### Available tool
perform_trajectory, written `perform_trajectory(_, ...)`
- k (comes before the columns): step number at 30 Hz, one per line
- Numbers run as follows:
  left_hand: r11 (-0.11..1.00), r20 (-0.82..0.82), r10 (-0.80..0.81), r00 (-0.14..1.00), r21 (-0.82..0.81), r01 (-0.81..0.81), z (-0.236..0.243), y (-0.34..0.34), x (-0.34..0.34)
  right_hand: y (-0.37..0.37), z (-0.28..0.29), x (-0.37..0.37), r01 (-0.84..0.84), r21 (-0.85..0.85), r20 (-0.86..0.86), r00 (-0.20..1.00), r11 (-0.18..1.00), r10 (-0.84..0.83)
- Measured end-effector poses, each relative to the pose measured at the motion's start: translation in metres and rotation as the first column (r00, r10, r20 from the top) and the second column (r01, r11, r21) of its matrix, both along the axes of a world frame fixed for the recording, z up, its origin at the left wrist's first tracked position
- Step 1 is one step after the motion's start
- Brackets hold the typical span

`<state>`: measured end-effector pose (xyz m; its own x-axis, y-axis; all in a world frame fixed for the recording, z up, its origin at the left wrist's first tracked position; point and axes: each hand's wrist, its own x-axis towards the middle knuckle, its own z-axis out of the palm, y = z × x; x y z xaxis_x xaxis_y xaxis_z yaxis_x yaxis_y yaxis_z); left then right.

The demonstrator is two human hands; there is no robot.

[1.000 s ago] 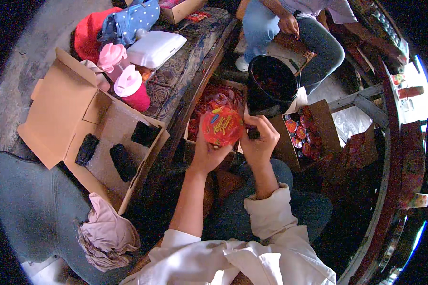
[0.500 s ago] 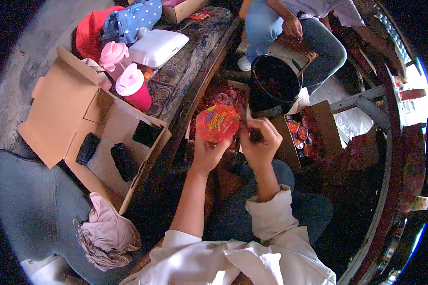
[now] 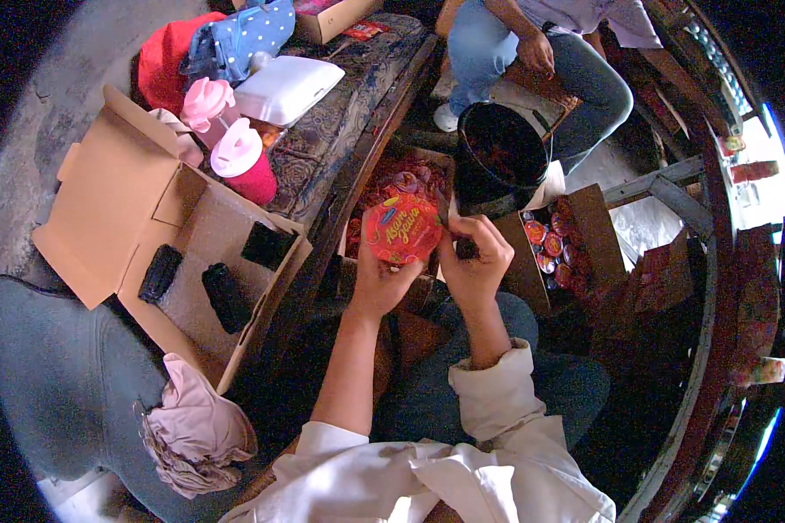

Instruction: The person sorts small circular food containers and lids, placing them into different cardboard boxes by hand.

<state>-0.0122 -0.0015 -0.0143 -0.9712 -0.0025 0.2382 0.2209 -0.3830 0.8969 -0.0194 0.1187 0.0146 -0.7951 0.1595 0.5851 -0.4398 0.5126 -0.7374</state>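
My left hand (image 3: pixel 384 279) grips a round cup with a red printed lid (image 3: pixel 401 228), tilted up toward me. My right hand (image 3: pixel 473 257) is at the cup's right rim, thumb and finger pinched on something thin and dark that I cannot make out. Behind the cup sits an open cardboard box (image 3: pixel 440 166) holding several red-lidded items. To the right, another open box (image 3: pixel 605 228) holds several small round containers with shiny red lids, and a black bucket (image 3: pixel 497 161) stands just beyond my right hand.
At left are a padded bench (image 3: pixel 358 105), two pink tumblers (image 3: pixel 244 166), a white foam box (image 3: pixel 283 87), bags, and an open carton (image 3: pixel 92 218) with dark objects. Another person (image 3: pixel 576 87) sits across from me. A wooden frame (image 3: pixel 706 349) runs along the right.
The red lid has turned and shifted slightly between my hands. My right hand makes small movements at the rim. The other person's hands have moved a little.
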Motion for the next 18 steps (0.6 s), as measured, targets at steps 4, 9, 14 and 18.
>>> perform_trajectory(4, 0.998, 0.029, 0.009, 1.000, 0.062, -0.011, 0.0002, 0.0008, 0.0017, -0.0020, 0.0052, -0.0016, -0.004, 0.046, -0.082, 0.997, 0.999, 0.008)
perform_trajectory(9, 0.999, 0.026, -0.040, 0.999, 0.012, 0.039, -0.0001, -0.0012, -0.0016, -0.0006, 0.0052, -0.0014, -0.003, 0.034, -0.086, 0.996, 0.999, 0.005)
perform_trajectory(14, 0.992, 0.090, -0.097, 0.991, 0.086, 0.090, -0.0015, -0.0021, 0.0019, 0.0004, 0.0039, 0.0013, 0.000, 0.030, -0.043, 0.999, 1.000, 0.002)
perform_trajectory(18, 0.998, 0.081, -0.068, 0.994, 0.019, 0.067, -0.0003, -0.0020, 0.0013, -0.0007, 0.0038, 0.0022, 0.024, 0.028, -0.034, 0.999, 0.999, -0.023)
